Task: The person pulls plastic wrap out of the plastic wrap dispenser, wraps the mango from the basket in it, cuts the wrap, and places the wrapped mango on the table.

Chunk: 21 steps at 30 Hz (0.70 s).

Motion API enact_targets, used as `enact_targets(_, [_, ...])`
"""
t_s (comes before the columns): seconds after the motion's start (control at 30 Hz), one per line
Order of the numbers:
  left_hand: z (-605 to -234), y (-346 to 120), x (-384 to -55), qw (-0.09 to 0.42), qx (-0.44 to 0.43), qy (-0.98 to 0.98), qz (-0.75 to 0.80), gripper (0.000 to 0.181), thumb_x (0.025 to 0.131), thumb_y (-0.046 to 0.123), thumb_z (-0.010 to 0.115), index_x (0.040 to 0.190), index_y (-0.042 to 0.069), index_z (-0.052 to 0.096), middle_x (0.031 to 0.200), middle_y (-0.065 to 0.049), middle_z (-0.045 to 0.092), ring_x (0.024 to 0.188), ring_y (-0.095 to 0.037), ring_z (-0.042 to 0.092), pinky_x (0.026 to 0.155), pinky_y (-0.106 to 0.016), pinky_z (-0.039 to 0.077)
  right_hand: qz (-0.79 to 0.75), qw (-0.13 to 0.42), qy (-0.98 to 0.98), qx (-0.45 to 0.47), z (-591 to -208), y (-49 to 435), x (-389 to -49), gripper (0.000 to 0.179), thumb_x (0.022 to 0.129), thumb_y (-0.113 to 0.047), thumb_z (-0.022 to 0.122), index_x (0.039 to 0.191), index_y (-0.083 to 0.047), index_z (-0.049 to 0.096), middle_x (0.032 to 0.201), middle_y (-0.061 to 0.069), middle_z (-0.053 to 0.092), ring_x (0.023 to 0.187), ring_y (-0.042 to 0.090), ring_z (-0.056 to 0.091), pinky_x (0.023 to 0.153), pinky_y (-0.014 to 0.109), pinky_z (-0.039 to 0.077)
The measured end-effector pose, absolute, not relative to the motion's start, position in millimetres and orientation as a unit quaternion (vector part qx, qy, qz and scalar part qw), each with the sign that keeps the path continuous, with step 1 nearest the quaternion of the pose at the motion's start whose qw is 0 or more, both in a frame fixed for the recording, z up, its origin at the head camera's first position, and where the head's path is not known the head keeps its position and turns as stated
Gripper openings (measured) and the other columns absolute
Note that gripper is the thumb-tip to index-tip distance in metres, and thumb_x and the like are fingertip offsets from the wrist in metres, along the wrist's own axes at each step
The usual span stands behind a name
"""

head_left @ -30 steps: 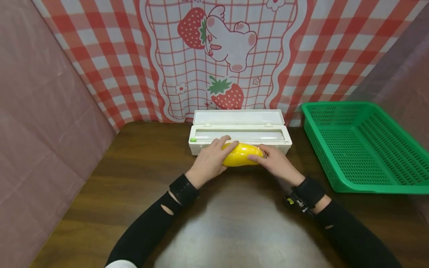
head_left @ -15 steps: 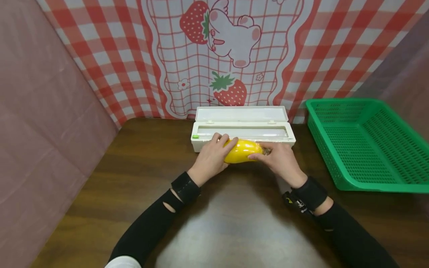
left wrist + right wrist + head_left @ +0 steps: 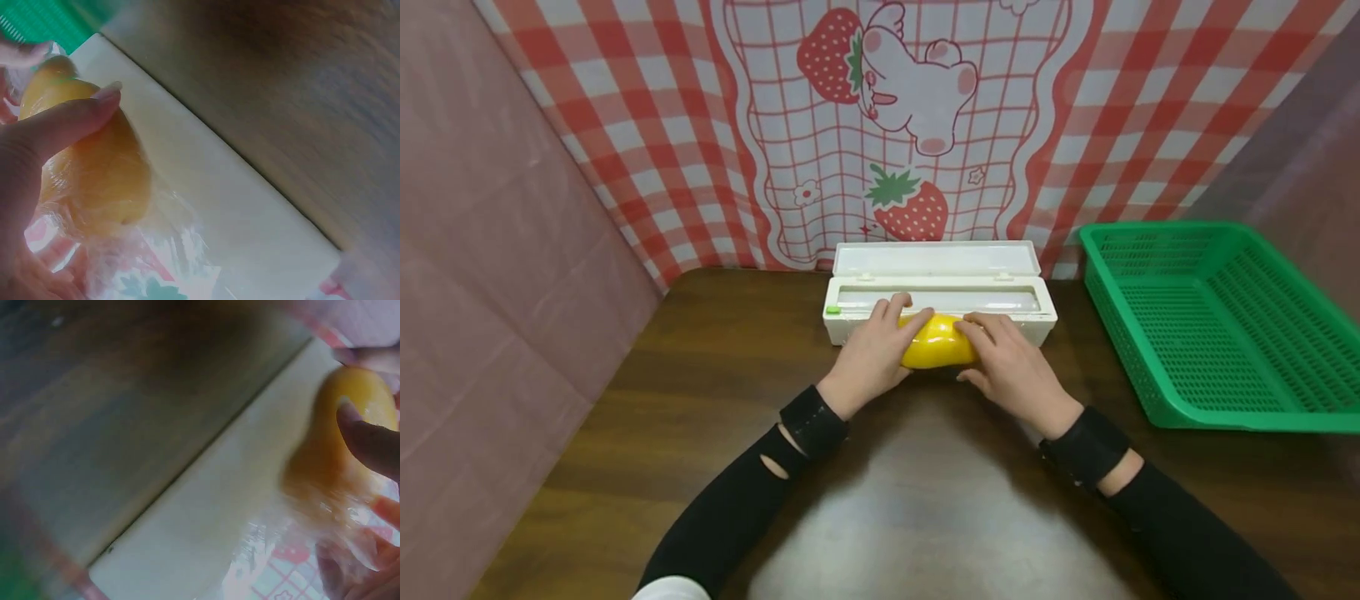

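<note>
A glossy yellow, elongated fruit or squash [image 3: 938, 343], with clear cling film [image 3: 112, 259] around it, is held crosswise between both hands. My left hand [image 3: 871, 358] grips its left end; the left thumb [image 3: 75, 125] lies over its skin in the left wrist view. My right hand [image 3: 1018, 371] covers the right end, fingers over the top. In the right wrist view the right thumb [image 3: 369, 440] lies against the fruit and the fingers are at the film. Just behind is a white cling film dispenser [image 3: 1030, 332], lid up, with a green cutter slider [image 3: 832, 310].
A green plastic basket [image 3: 1255, 419] stands on the wooden table [image 3: 700, 367] to the right. Behind the dispenser hangs a red-and-white checked cloth [image 3: 662, 125] with strawberries, and pink cloth [image 3: 497, 275] covers the left side.
My right hand has shifted from pinching around the brown stem end to lying over the fruit's right end, which it now hides. The left hand keeps its hold in place.
</note>
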<state>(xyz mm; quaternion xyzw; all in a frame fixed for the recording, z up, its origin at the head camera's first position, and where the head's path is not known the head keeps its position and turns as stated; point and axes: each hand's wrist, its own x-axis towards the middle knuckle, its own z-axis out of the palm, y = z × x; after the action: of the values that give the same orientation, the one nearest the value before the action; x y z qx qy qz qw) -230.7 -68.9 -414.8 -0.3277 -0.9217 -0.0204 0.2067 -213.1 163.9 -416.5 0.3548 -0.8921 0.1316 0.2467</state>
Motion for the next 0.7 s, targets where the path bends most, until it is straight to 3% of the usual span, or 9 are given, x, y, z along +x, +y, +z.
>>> enact_targets(0.23, [-415.7,-76.5,-228.0,0.219,-0.325,-0.919,-0.053,0.080,0.065,0.043,0.078,0.129,0.015,0.039,0.106,-0.006,0.042,0.092,-0.020,0.045,0.069,-0.028,0.049,0.107,0.236,-0.888,0.381,-423.3,160.0,-225.6,0.080,0.061,-0.025,0.084,0.128,-0.010,0.043,0.118,0.016,0.041,0.102,0.028,0.040,0.086,0.041,0.043])
enact_targets(0.53, [-412.2,-77.7,-220.7,0.214,-0.312,-0.922,-0.082,0.077,0.061,0.042,0.081,0.124,0.015,0.047,0.103,-0.001,0.048,0.084,-0.017,0.050,0.069,-0.030,0.049,0.153,0.231,-0.876,0.395,-421.4,161.9,-233.8,0.077,0.060,-0.029,0.084,0.127,-0.010,0.052,0.105,0.009,0.049,0.091,0.021,0.045,0.080,0.036,0.045])
enact_targets(0.7, [-413.1,-73.0,-218.4,0.213,-0.309,-0.925,-0.056,0.076,0.060,0.044,0.081,0.122,0.014,0.049,0.102,-0.002,0.051,0.091,-0.018,0.049,0.073,-0.029,0.046,0.165,0.212,-0.883,0.384,-421.8,164.7,-236.3,0.075,0.059,-0.037,0.083,0.124,-0.012,0.056,0.102,0.005,0.051,0.088,0.017,0.045,0.080,0.035,0.045])
